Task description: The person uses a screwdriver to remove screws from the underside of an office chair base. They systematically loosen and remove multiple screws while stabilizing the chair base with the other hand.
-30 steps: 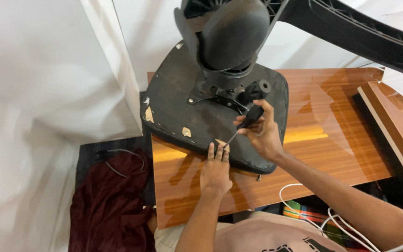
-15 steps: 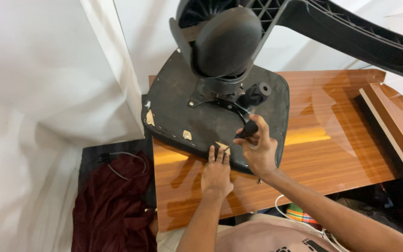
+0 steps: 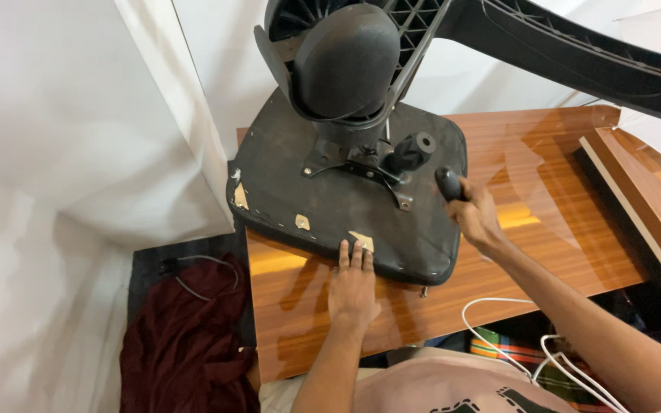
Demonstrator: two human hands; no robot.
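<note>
White sheeting backs a glossy wooden table [image 3: 560, 229], where we find an upturned black chair seat [image 3: 330, 199] lying underside up. Our left hand [image 3: 353, 287] presses flat, fingers open, on its near edge. Our right hand [image 3: 476, 218] is closed around a black-handled screwdriver [image 3: 448, 183] at the seat's right edge.

Maroon cloth [image 3: 185, 336] beside wooden table [image 3: 545, 229].

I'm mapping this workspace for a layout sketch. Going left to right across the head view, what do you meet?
White curtain → maroon cloth → left hand on the seat's edge → black knob → right hand holding a screwdriver → wooden plank.
</note>
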